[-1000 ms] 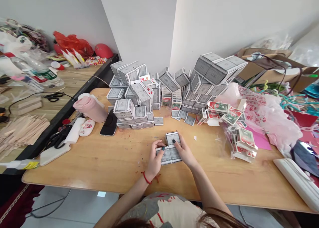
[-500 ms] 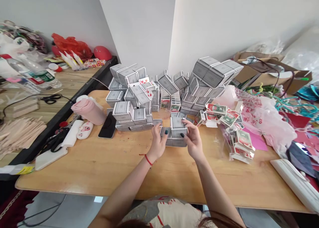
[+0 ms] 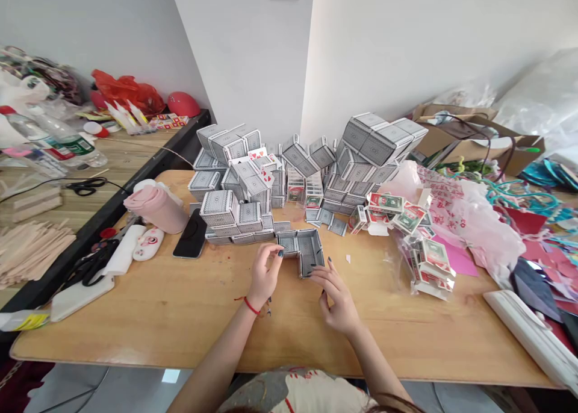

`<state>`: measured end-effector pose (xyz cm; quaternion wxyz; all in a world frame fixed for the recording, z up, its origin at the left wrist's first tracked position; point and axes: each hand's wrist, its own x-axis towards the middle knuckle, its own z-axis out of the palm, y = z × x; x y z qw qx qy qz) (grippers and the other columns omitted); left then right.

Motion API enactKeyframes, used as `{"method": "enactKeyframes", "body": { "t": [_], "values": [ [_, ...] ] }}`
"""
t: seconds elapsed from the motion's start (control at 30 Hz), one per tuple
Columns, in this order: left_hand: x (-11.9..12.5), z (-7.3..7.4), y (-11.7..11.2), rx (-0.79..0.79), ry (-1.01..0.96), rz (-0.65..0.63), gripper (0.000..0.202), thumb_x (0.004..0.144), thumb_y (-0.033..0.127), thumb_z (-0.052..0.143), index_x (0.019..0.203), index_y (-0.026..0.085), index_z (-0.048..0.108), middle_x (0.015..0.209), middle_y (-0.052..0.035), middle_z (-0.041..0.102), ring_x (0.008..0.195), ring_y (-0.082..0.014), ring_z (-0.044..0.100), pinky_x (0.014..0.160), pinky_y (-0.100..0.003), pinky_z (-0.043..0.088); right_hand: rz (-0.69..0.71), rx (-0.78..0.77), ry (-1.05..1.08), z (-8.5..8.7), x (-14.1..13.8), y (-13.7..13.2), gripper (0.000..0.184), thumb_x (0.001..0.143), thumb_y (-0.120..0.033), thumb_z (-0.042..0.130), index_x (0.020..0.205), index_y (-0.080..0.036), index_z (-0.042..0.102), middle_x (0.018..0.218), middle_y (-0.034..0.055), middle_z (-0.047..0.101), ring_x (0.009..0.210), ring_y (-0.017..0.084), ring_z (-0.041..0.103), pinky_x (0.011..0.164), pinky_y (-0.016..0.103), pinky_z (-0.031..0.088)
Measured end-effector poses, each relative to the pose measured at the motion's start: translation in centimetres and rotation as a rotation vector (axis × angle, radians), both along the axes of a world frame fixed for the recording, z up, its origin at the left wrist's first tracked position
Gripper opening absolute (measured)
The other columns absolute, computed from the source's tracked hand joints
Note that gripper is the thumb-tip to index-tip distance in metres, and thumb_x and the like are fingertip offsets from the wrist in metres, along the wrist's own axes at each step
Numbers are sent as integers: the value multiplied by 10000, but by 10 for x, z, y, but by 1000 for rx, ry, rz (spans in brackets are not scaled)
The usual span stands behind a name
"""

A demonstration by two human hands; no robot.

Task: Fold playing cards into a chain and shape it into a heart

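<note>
An L-shaped piece made of grey-backed playing cards (image 3: 310, 250) lies on the table in front of me, its hollow inside facing up. My left hand (image 3: 265, 274) is at its left end, thumb and forefinger near its edge with a small gap between them. My right hand (image 3: 338, 297) is at its front right corner, fingers stretched out and fingertips close to or touching the card wall. Neither hand visibly grips it. Beyond it, several grey card boxes are stacked in a left pile (image 3: 221, 208) and a right pile (image 3: 361, 160). Loose cards (image 3: 327, 218) lie behind the piece.
Red and green card packets (image 3: 386, 203) lie to the right, beside a pink-printed plastic bag (image 3: 469, 202). At left are a phone (image 3: 190, 235), a pink cup (image 3: 158, 207) and black-handled scissors (image 3: 97, 262). A long white object (image 3: 526, 329) lies at the right edge.
The card piece now shows its hollow side and an L shape; before, closed boxes faced up. Both hands have come lower and nearer to me. The camera view has shifted slightly.
</note>
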<state>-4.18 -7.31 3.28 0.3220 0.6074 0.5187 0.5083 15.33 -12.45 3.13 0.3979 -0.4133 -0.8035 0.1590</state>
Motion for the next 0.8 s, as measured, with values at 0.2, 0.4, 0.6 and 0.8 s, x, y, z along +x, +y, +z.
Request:
{"method": "enactKeyframes", "body": {
  "t": [0.2,0.4,0.6,0.8],
  "values": [
    [-7,-1,2,84,46,106,146,807,224,473,918,182,558,937,-55,559,899,-160,535,822,-319,440,-406,-97,266,2,1,7,315,760,-151,416,1045,-200,541,1080,92,553,1099,222,479,963,467,359],
    [14,4,32,9,200,-24,356,752,131,477,1101,197,510,1149,-74,539,1112,-190,470,961,-378,369,-475,-479,435,-9,-7,37,464,769,-270,438,1221,-165,428,1213,111,521,1109,208,505,894,366,443],
    [12,-6,32,-160,219,-55,339,706,36,427,955,180,606,1002,-43,644,965,-162,577,902,-338,428,-364,-672,242,-5,5,44,416,735,-247,479,1147,-193,502,1054,65,627,935,193,608,777,322,504],
    [10,10,41,-241,465,-177,312,710,68,472,943,180,647,980,-55,667,919,-183,602,849,-308,446,-260,-366,-439,30,-14,83,440,706,-110,503,1135,-205,523,1212,67,536,1167,210,435,934,327,376]
  ]
}}
